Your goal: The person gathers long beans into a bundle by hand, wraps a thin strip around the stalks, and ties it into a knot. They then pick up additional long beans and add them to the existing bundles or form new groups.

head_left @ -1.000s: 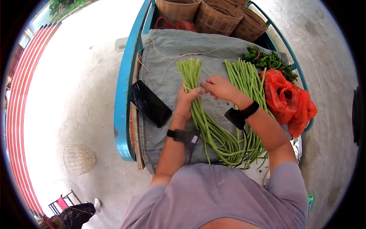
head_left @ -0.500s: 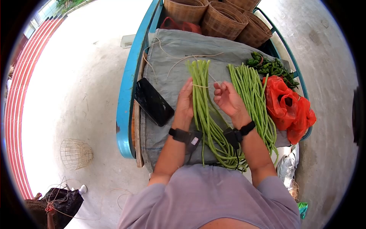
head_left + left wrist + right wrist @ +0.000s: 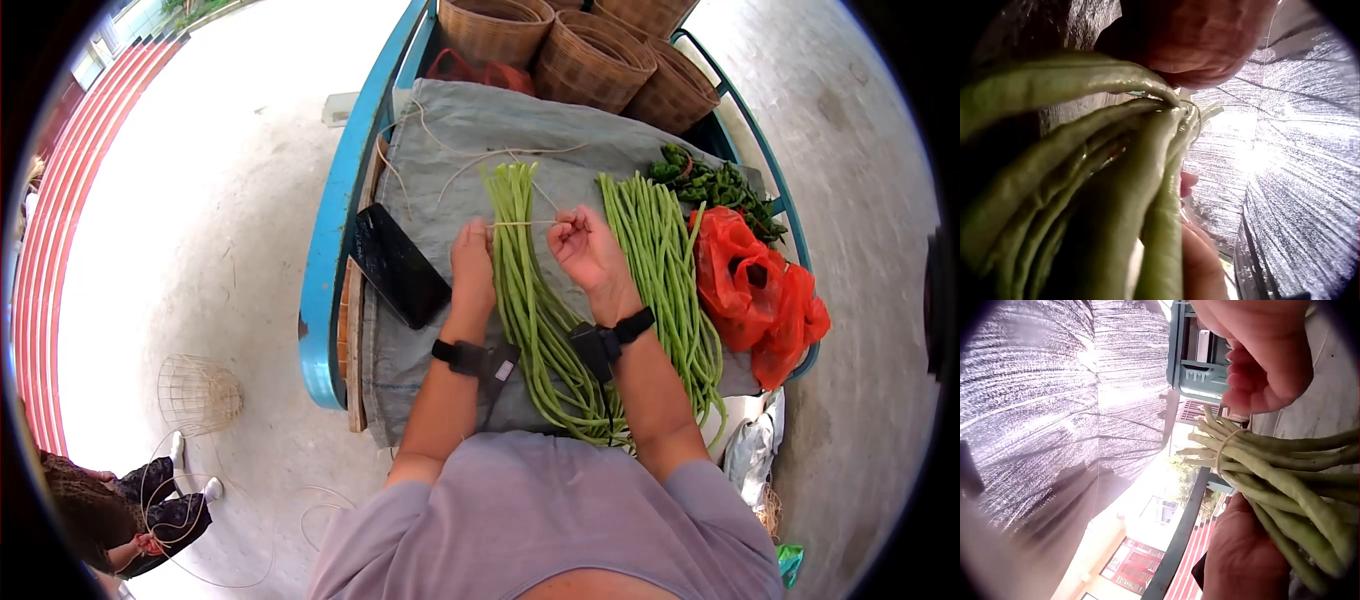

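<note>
Green bean bunch (image 3: pixel 512 268): on the grey cloth (image 3: pixel 470 115), between both hands, tie (image 3: pixel 536 222) across it.
Right hand (image 3: pixel 592 262): curled fingers pinch the tie!
Left hand (image 3: pixel 472 275): right beside the bunch; can't tell whether it pinches anything.
Change: left hand no longer wraps the stalks; tie stretches straight.

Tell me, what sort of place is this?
Probably an outdoor yard or roadside spot where produce is bundled, perhaps for selling. A blue-framed cart stands on bare concrete ground, bearing long green beans, some tied with string, and woven baskets.
</note>
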